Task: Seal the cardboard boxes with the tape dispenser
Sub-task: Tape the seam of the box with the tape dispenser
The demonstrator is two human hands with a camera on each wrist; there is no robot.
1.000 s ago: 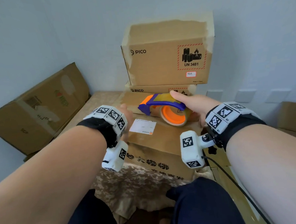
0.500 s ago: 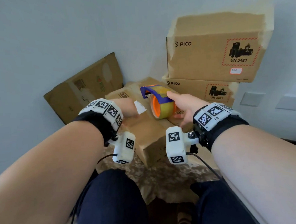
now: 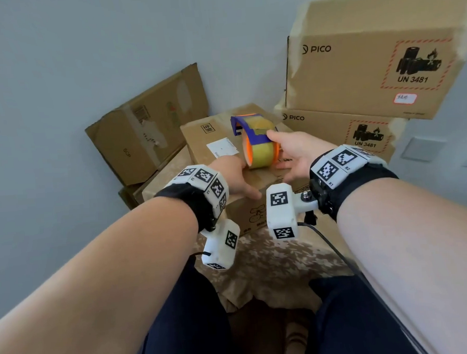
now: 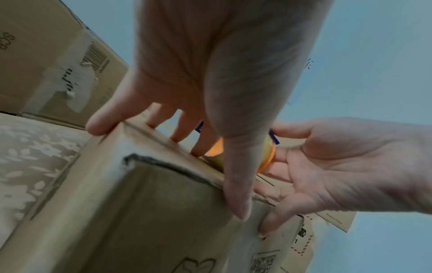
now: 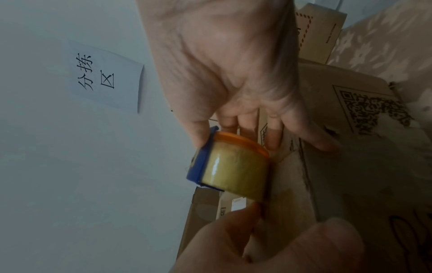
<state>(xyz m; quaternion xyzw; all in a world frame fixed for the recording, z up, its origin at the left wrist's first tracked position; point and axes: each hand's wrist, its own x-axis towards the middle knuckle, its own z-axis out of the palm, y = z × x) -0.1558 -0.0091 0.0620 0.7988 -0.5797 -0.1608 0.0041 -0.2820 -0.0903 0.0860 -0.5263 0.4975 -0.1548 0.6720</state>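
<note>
A brown cardboard box (image 3: 198,140) with a white label (image 3: 221,147) lies on a flower-patterned cloth in front of me. On its top, near the front edge, stands the tape dispenser (image 3: 260,145), blue frame, orange core, yellowish tape roll. My right hand (image 3: 296,152) holds it, index finger along the blue frame, other fingers at the roll's far side. In the right wrist view the dispenser (image 5: 233,171) sits just past my fingertips. My left hand (image 3: 235,174) presses flat on the box top beside the roll. In the left wrist view its thumb lies on the box's (image 4: 151,203) front face.
Two PICO boxes (image 3: 357,83) are stacked at the back right, close behind the dispenser. A worn box (image 3: 148,127) leans on the wall at the back left. The cloth (image 3: 272,264) hangs over the table edge above my knees. A paper sign (image 5: 105,75) hangs on the wall.
The view has swung left and the box now shows a corner end toward me. The dispenser has come nearer the front edge. My left hand has slid from the box's left side to beside the roll.
</note>
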